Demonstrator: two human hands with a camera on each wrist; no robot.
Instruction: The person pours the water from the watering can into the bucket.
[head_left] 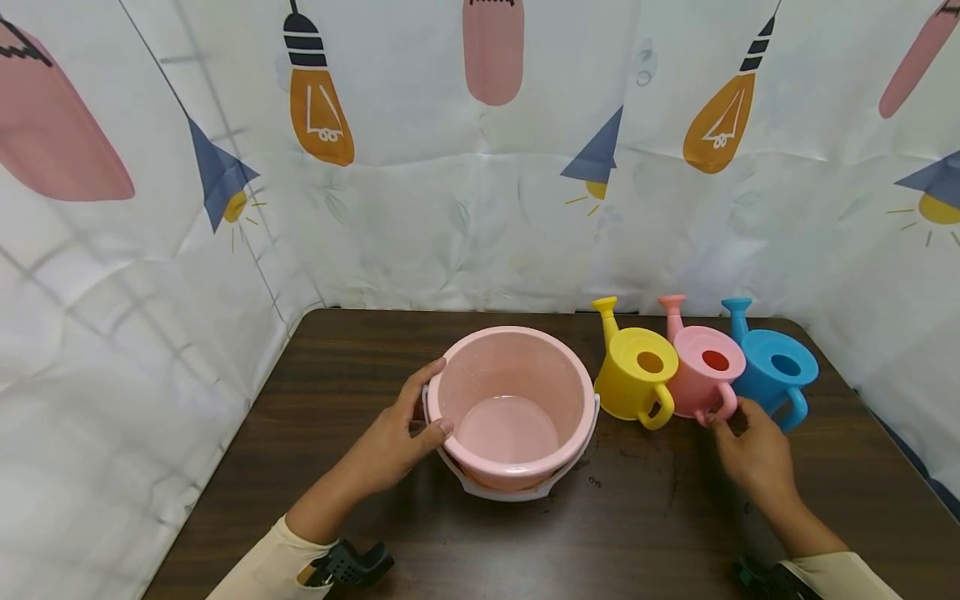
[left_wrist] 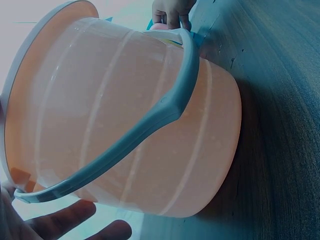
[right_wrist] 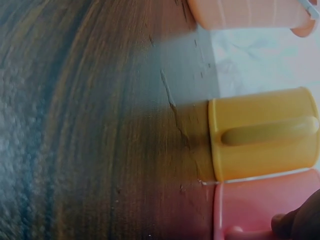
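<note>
A pink bucket (head_left: 516,458) with a pale grey handle (left_wrist: 150,122) stands upright on the table, its handle hanging down at the front. My left hand (head_left: 390,450) rests against the bucket's left rim, thumb on the rim and fingers spread along the outside. In the left wrist view, two fingers (left_wrist: 65,217) extend loosely, apart from the wall. To the right, my right hand (head_left: 757,458) pinches the lower handle of a pink watering can (head_left: 705,354). A yellow watering can (head_left: 626,379) and a blue watering can (head_left: 772,350) flank it closely.
The dark wooden table (head_left: 345,367) bears a few small dark specks (head_left: 595,482) right of the bucket. A white printed cloth (head_left: 420,225) hangs behind the table and along its sides. All three cans stand near the back right.
</note>
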